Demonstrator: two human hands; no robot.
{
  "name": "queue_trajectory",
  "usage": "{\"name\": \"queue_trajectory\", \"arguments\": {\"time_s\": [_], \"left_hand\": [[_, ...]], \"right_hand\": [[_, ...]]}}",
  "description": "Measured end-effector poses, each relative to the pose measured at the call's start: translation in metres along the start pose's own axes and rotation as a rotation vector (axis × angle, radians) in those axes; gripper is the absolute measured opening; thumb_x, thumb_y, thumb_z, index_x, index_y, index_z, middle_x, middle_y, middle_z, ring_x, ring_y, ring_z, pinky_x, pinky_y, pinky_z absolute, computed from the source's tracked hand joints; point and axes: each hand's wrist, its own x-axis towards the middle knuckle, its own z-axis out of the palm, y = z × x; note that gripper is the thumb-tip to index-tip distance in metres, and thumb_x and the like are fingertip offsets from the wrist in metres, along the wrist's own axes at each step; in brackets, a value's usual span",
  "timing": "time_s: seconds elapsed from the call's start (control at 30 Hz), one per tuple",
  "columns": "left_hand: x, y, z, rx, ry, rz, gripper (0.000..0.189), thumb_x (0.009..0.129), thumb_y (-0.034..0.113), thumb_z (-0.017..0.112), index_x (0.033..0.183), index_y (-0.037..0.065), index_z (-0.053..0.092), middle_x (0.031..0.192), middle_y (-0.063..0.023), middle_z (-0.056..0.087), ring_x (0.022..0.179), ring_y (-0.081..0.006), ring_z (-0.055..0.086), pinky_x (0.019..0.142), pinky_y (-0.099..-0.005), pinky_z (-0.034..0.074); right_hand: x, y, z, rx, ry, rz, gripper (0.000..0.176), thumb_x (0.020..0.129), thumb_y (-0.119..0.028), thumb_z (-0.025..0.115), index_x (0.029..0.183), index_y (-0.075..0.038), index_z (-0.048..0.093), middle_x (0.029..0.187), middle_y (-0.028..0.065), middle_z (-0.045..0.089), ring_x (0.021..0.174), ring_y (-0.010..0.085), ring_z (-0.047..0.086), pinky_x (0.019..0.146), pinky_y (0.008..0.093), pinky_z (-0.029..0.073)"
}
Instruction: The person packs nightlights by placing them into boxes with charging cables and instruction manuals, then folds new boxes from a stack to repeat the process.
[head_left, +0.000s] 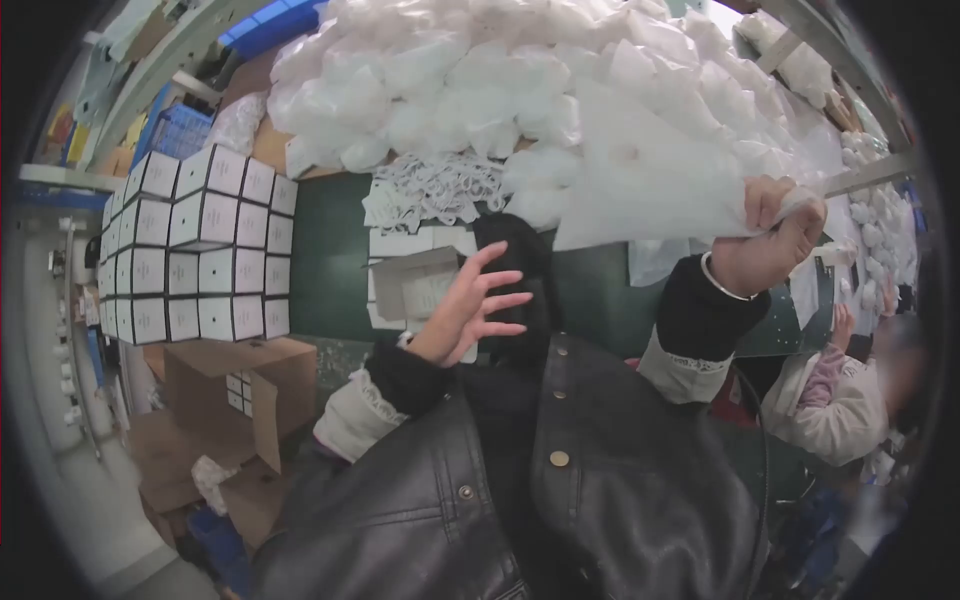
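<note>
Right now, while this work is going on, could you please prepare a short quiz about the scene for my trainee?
1. Which of the hands grips the translucent white sheet?
2. True or false: the left hand is closed into a fist.
3. Fill in (above/below): in the picture, the brown carton is ____ the stacked white boxes.

Key: 1. The right hand. 2. False; the left hand is spread open. 3. Below.

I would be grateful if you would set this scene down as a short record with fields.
Left hand: fingers spread, gripping nothing visible, near a small open box
Right hand: gripping translucent white wrapping
Work surface: green table
Back: heap of white bundles
Left: stacked white boxes with black edges
Lower left: open cardboard box
Right: another person, in pale clothing
</note>
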Motion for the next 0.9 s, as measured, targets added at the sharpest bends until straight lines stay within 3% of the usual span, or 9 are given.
{"name": "queue_trajectory", "arguments": {"time_s": [0.1, 0.2, 0.3, 0.4, 0.5, 0.6, 0.7, 0.8, 0.9], "left_hand": [[0.006, -0.006, 0.019, -0.337, -0.261, 0.099, 0.098, 0.076, 0.056, 0.059, 0.141, 0.020, -0.005, 0.142, -0.0151, 0.024, 0.122, -0.0358, 0.040, 0.087, -0.0522, 0.047], [-0.018, -0.005, 0.010, -0.395, -0.226, 0.310, 0.081, 0.080, 0.055, 0.056, 0.134, 0.003, 0.024, 0.128, -0.0160, 0.044, 0.114, -0.0289, 0.049, 0.086, -0.0438, 0.048], [-0.040, 0.006, -0.008, -0.263, 0.069, 0.234, 0.070, 0.079, 0.042, 0.063, 0.132, 0.012, 0.028, 0.121, -0.0089, 0.051, 0.105, -0.0199, 0.054, 0.078, -0.0343, 0.048], [-0.053, -0.011, -0.028, -0.468, 0.025, 0.167, 0.071, 0.078, 0.040, 0.066, 0.133, 0.019, 0.027, 0.123, -0.0069, 0.048, 0.106, -0.0220, 0.053, 0.081, -0.0397, 0.049], [-0.074, -0.014, -0.046, -0.494, -0.094, 0.212, 0.075, 0.080, 0.056, 0.052, 0.133, 0.006, 0.035, 0.127, -0.0143, 0.048, 0.113, -0.0260, 0.050, 0.090, -0.0412, 0.045], [-0.094, -0.019, -0.065, -0.566, 0.115, 0.174, 0.061, 0.083, 0.044, 0.058, 0.129, 0.008, 0.041, 0.120, -0.0124, 0.054, 0.106, -0.0254, 0.055, 0.088, -0.0409, 0.047], [-0.106, -0.025, -0.075, -0.302, 0.470, 0.297, 0.068, 0.073, 0.033, 0.068, 0.129, 0.010, 0.036, 0.119, -0.0089, 0.051, 0.105, -0.0212, 0.051, 0.086, -0.0358, 0.044], [-0.112, -0.023, -0.083, -0.047, 0.558, 0.462, 0.075, 0.067, 0.034, 0.074, 0.126, 0.008, 0.036, 0.118, -0.0092, 0.050, 0.105, -0.0205, 0.050, 0.087, -0.0342, 0.042], [-0.126, -0.023, -0.092, -0.044, 0.569, 0.474, 0.079, 0.062, 0.033, 0.078, 0.125, 0.007, 0.037, 0.116, -0.0102, 0.052, 0.103, -0.0218, 0.052, 0.086, -0.0350, 0.045]], "right_hand": [[-0.046, -0.004, 0.027, 0.357, 0.034, 0.384, 0.041, 0.094, -0.038, 0.041, 0.059, -0.018, 0.037, 0.054, -0.0048, 0.030, 0.046, 0.0078, 0.028, 0.059, 0.0234, 0.032], [-0.091, -0.006, 0.050, 0.480, -0.008, 0.553, 0.037, 0.097, -0.036, 0.035, 0.064, -0.022, 0.045, 0.054, -0.0052, 0.031, 0.043, 0.0065, 0.030, 0.052, 0.0219, 0.032], [-0.112, -0.008, 0.056, 0.507, -0.203, 0.482, 0.031, 0.099, -0.032, 0.029, 0.087, -0.023, 0.057, 0.055, -0.0043, 0.031, 0.043, 0.0065, 0.032, 0.049, 0.0214, 0.031], [-0.132, -0.016, 0.078, 0.644, -0.196, 0.621, 0.028, 0.098, -0.026, 0.033, 0.076, -0.016, 0.047, 0.059, -0.0030, 0.034, 0.048, 0.0082, 0.035, 0.054, 0.0232, 0.032], [-0.161, -0.016, 0.093, 0.836, -0.236, 0.781, 0.016, 0.097, -0.021, 0.035, 0.091, -0.011, 0.046, 0.080, 0.0035, 0.036, 0.069, 0.0146, 0.038, 0.065, 0.0272, 0.037], [-0.181, -0.016, 0.106, 0.468, -0.356, 0.684, 0.024, 0.093, -0.036, 0.040, 0.091, -0.013, 0.040, 0.096, 0.0114, 0.044, 0.090, 0.0230, 0.043, 0.085, 0.0433, 0.042], [-0.186, -0.012, 0.114, 0.016, -0.498, 0.507, 0.108, 0.054, -0.071, 0.061, 0.127, -0.006, 0.015, 0.123, 0.0242, 0.038, 0.114, 0.0355, 0.044, 0.098, 0.0497, 0.034], [-0.186, -0.015, 0.116, -0.275, -0.910, 0.585, 0.080, 0.065, -0.045, 0.074, 0.125, -0.004, 0.041, 0.123, 0.0145, 0.049, 0.115, 0.0268, 0.047, 0.098, 0.0385, 0.036], [-0.204, 0.003, 0.117, -0.320, -0.738, 0.844, 0.018, 0.080, -0.023, 0.064, 0.084, -0.006, 0.061, 0.085, 0.0047, 0.060, 0.082, 0.0159, 0.052, 0.075, 0.0282, 0.040]]}}
